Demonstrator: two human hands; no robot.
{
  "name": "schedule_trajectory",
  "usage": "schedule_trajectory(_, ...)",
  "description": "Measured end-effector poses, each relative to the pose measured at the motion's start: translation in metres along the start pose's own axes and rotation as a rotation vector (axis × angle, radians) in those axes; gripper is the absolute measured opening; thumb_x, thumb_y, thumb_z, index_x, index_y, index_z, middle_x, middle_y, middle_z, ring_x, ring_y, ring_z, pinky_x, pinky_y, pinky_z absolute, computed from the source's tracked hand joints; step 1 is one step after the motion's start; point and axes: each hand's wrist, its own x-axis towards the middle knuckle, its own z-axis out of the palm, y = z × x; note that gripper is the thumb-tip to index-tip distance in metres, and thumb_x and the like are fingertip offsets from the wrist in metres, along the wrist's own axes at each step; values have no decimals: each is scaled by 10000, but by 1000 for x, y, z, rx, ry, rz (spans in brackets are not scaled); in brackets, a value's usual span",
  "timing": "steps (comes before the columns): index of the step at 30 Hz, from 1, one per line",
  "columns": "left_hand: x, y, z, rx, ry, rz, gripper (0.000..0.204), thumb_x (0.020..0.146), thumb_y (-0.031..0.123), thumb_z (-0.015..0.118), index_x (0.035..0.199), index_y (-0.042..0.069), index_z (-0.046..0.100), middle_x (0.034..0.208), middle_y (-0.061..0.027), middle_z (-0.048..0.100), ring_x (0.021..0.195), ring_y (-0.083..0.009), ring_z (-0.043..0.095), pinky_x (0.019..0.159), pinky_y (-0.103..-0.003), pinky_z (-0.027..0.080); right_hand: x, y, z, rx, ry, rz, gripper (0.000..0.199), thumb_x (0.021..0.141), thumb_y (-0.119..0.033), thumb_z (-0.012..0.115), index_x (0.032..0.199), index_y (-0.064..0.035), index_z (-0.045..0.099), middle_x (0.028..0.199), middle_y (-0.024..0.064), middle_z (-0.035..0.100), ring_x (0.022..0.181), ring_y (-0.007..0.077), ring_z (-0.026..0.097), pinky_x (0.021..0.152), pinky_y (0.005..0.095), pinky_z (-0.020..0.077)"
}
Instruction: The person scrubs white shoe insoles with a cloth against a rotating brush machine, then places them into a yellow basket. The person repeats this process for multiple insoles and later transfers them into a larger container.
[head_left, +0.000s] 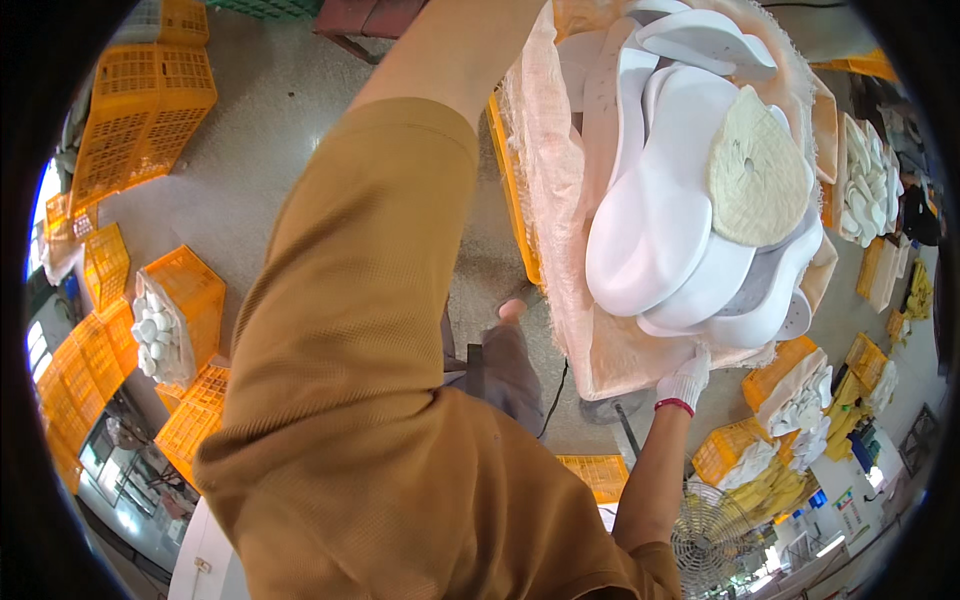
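I hold up a large orange crate [512, 190] lined with a pale woven sack [560, 220] and heaped with white foam shoe soles [650, 220]. On the soles lies a cream, round, woven pad [755, 180]. My right hand [686, 380], in a white glove with a red cuff, grips the sack-covered lower edge of the crate. My left arm, in a mustard sleeve [340, 330], reaches up along the crate's left side. Its hand is hidden past the top of the picture behind the sack.
Below is a grey concrete floor [260, 150], with my foot [510, 312] on it. Stacks of orange crates [150, 100] stand at the left, and one crate [175, 320] holds white parts. More crates with white soles [800, 410] and a floor fan [710, 540] are at the lower right.
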Motion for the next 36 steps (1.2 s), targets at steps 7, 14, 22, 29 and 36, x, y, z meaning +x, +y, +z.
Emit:
schedule_trajectory(7,-25,-46,-31,-155,-53,-66,712,996,633,418,1136,41,788,1125,-238,759,1113,-380,729,953,-468,559,5,6,21,2,-68,-57,454,1048,-240,567,1421,18,563,1429,167,604,1227,305,625,1027,456,548)
schedule_trajectory(14,-76,-58,-25,-294,-77,-227,773,1012,663,365,1190,23,760,1154,-273,736,1117,-418,711,976,-489,543,71,9,3,-309,-66,-299,442,1059,-254,561,1416,5,590,1365,149,656,1140,270,666,951,392,571)
schedule_trajectory(22,-307,-37,69,-241,46,-562,348,1036,412,507,1157,88,546,1053,-268,712,1008,-506,668,858,-616,508,130,-74,-1,-85,-643,-205,427,1088,-243,526,1430,6,586,1411,128,653,1251,265,628,1088,390,504)
schedule_trajectory(29,-498,-5,95,162,-262,-792,259,1045,210,513,1260,127,630,1148,-151,603,968,-284,703,763,-370,640,84,-106,76,-122,-884,-70,557,1075,-333,592,1489,33,520,1429,113,620,1280,240,594,1143,360,451)
schedule_trajectory(36,-598,-40,81,-206,104,-1174,533,1022,482,566,1193,-22,573,1114,-307,700,1091,-493,669,899,-533,523,-15,-81,143,-525,-861,-482,624,959,-388,748,1441,-24,591,1342,69,643,1188,188,597,1020,353,491)
